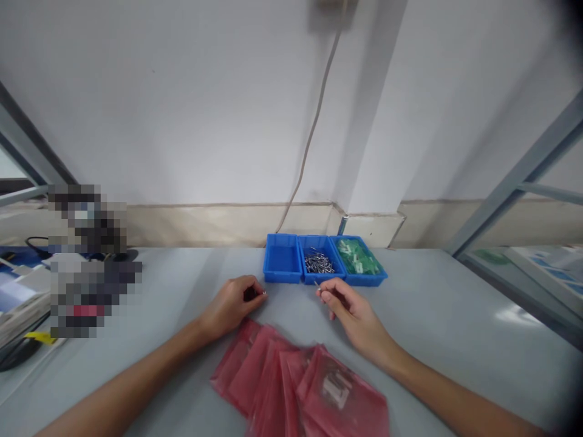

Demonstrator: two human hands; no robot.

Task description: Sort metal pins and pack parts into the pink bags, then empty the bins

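My left hand (237,301) is closed in a pinch above the table, left of the bins. A tiny pale spot shows at its fingertips, too small to name. My right hand (342,305) pinches a small thin metal piece (316,284) just in front of the middle blue bin (323,279). That bin holds a heap of small shiny metal pieces (319,263), like screws or pins. Below both hands, several red translucent bags (273,376) lie fanned out and overlapping. Through the rightmost one a whitish item (337,388) shows.
Beside the middle bin stand a left blue bin (282,278), its floor visible, and a right blue bin (367,280) with green-and-white pieces (357,256). Cables and a power strip (22,321) are at the left, near a blurred-out area. Metal frames (519,182) flank the table (432,309).
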